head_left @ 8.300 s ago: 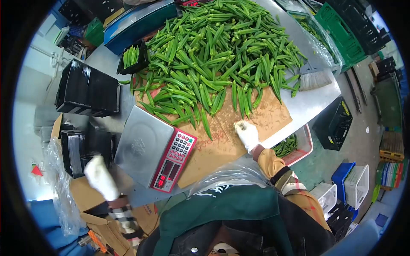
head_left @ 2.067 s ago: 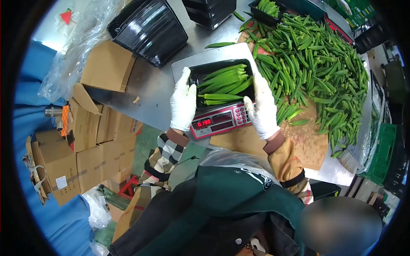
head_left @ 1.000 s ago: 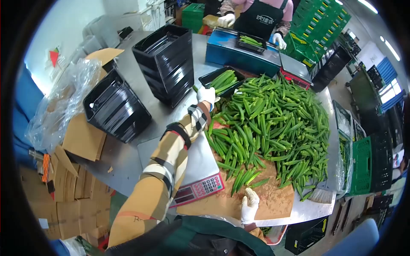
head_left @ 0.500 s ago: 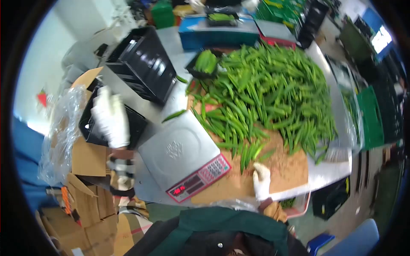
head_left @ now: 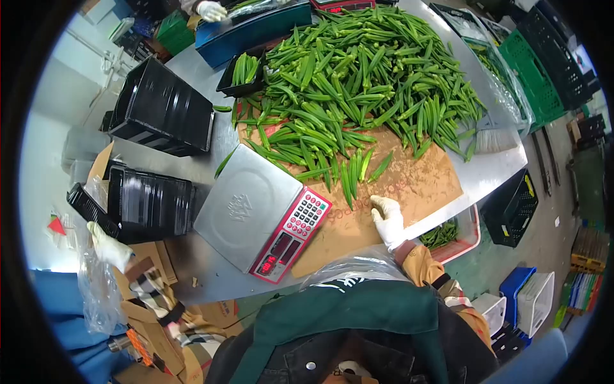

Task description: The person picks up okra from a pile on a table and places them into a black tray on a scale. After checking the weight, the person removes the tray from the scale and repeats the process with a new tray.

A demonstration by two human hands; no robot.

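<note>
My left hand [head_left: 110, 248], in a white glove, grips the lower edge of a black plastic tray [head_left: 93, 208] at the far left. That tray is tilted beside a stack of black trays [head_left: 150, 201]. My right hand [head_left: 388, 223], also gloved, rests at the front of a cardboard sheet [head_left: 422, 185], fingers loosely bent, thumb apart, nothing visible in it. Just beyond it lie a few loose okra pods [head_left: 354, 174], in front of a large okra heap [head_left: 364, 70]. A digital scale [head_left: 246, 205] with a bare steel plate sits between my hands.
Another black tray stack [head_left: 163, 109] stands at the back left. A black tray of okra [head_left: 245, 70] sits beside the heap, near a blue box [head_left: 256, 38]. Across the table shows another person's gloved hand [head_left: 210, 11]. Below the table's right edge is a crate [head_left: 473, 230] with okra.
My left hand has moved from above the lower tray stack outward to the left, and a single black tray is now off the stack in it. My right hand stays near the cardboard. The view has shifted.
</note>
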